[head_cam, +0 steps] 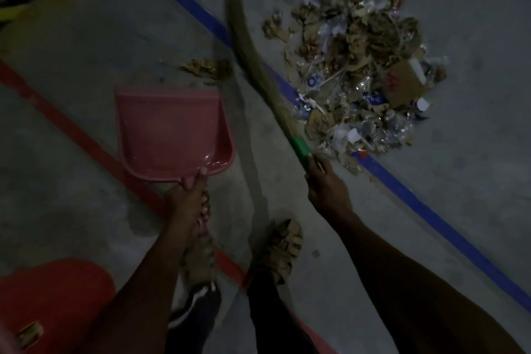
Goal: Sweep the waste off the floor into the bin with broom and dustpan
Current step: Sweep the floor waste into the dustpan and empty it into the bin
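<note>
Lower left of frame: red bin [54, 296], nearest the camera, rim up, ready for tipping. Left hand [191, 195] clamps its grip on the handle of the pink dustpan [172, 132], a smooth, glossy plastic tray, open lip facing a small scrap cluster [208, 67]. Right hand [324, 190] closes on the green-banded broom [258, 63]; its soft fibre bristles trail toward upper centre. Waste pile [359, 66], torn cardboard, dry leaves and crinkled clear film, lies at upper right across the blue floor line [431, 215], judged not yet swept.

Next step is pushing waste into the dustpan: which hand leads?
Right. The right hand grips the broom, whose bristles lie between the waste pile and the dustpan. The left hand only holds the dustpan's handle, steadying it.
</note>
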Action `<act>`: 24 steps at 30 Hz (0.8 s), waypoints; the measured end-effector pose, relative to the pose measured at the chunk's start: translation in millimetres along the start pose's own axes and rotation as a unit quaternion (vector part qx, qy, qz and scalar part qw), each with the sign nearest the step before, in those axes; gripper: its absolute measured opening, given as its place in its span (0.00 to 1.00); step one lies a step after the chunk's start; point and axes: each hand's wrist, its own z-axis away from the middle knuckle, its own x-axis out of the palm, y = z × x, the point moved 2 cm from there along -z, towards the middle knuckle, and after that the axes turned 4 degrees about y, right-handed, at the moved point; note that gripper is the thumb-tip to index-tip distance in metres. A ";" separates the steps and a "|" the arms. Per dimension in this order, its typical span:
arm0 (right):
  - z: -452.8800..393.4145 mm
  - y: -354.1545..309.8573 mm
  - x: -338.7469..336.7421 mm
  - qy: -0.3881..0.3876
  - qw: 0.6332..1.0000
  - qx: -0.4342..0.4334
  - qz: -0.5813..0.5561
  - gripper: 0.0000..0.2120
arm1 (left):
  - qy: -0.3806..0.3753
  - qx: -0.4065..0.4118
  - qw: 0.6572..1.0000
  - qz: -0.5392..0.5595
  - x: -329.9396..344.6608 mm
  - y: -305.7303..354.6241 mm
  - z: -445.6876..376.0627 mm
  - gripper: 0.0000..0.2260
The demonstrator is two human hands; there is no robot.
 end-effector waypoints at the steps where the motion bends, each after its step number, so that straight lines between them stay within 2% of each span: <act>1: -14.4 -7.7 4.0 -0.017 1.000 -0.023 0.002 0.26 | 0.004 -0.006 1.000 0.011 0.7 4.7 -1.7 0.23; 5: -66.3 -42.1 26.2 -0.082 0.992 -0.090 0.030 0.25 | 0.007 -0.016 0.998 0.061 -5.3 14.5 -13.5 0.18; 8: -99.5 -57.4 42.0 -0.115 0.987 -0.097 0.061 0.24 | 0.019 -0.034 0.998 0.054 -11.4 13.8 -35.1 0.16; 12: -123.1 -48.2 44.8 -0.105 0.992 -0.031 0.058 0.23 | 0.018 -0.031 0.998 0.042 -8.0 16.4 -47.4 0.19; 16: -133.2 -24.9 29.8 -0.039 0.998 0.036 0.017 0.18 | 0.015 -0.033 0.999 0.033 -1.5 21.9 -59.1 0.17; 20: -138.3 8.3 7.9 0.011 0.988 0.152 -0.016 0.14 | -0.011 -0.029 0.999 0.014 11.0 31.9 -69.6 0.15; 24: -122.6 40.9 -16.0 0.039 0.975 0.218 0.011 0.17 | -0.023 -0.011 0.999 -0.044 30.1 50.1 -74.1 0.18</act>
